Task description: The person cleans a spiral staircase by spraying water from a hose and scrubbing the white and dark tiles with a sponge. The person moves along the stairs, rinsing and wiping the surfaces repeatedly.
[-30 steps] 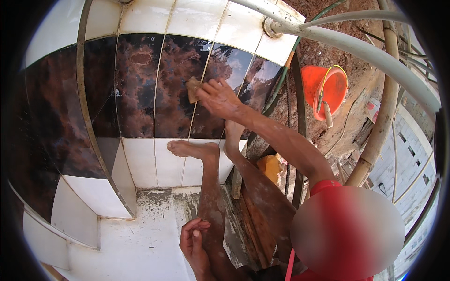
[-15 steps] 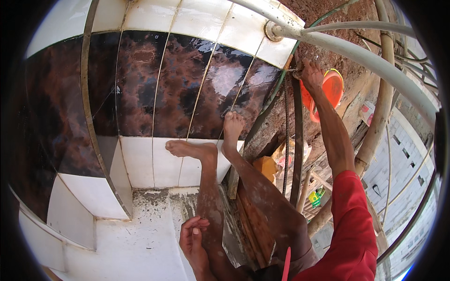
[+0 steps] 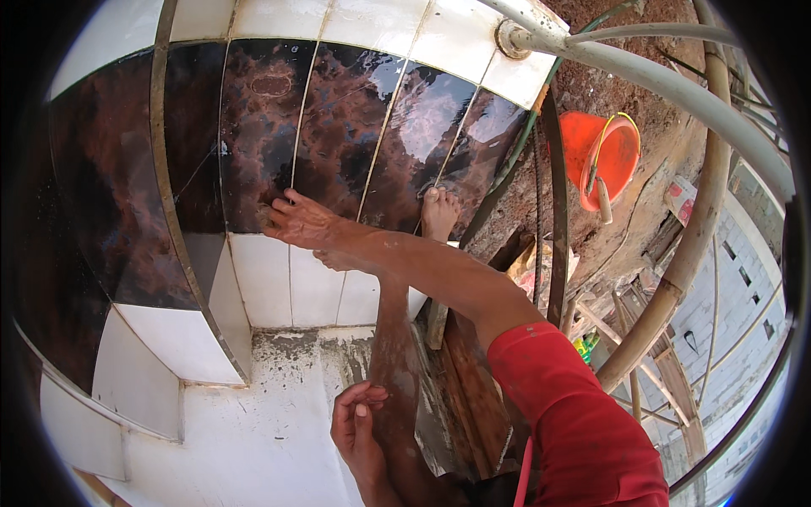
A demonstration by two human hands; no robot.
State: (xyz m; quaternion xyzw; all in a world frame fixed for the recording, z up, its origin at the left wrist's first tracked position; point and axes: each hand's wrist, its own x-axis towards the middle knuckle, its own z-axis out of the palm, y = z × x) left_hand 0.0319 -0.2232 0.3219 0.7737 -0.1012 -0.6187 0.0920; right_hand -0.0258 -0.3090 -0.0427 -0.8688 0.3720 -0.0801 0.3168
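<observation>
My right hand (image 3: 297, 221) reaches across to the front edge of the dark, reddish-brown marbled tiles (image 3: 325, 148). Its fingers are bent and pressed to the glossy surface. A small brownish patch shows at the fingertips, and whatever they hold is hidden. My left hand (image 3: 361, 431) is held in the air by my leg, its fingers loosely curled and the palm empty. One bare foot (image 3: 440, 213) rests on the dark tiles. The other foot is mostly behind my right forearm.
An orange bucket (image 3: 615, 160) with a pale handle (image 3: 603, 201) sticking out stands on reddish earth at the right. A grey pipe (image 3: 667, 89) and bamboo poles (image 3: 676, 283) cross there. White tiles (image 3: 269, 279) face the ledge above a white floor (image 3: 245, 431).
My right hand has swung left from beside the orange bucket to the front edge of the dark tiles. My left hand has stayed almost the same. The view has shifted slightly.
</observation>
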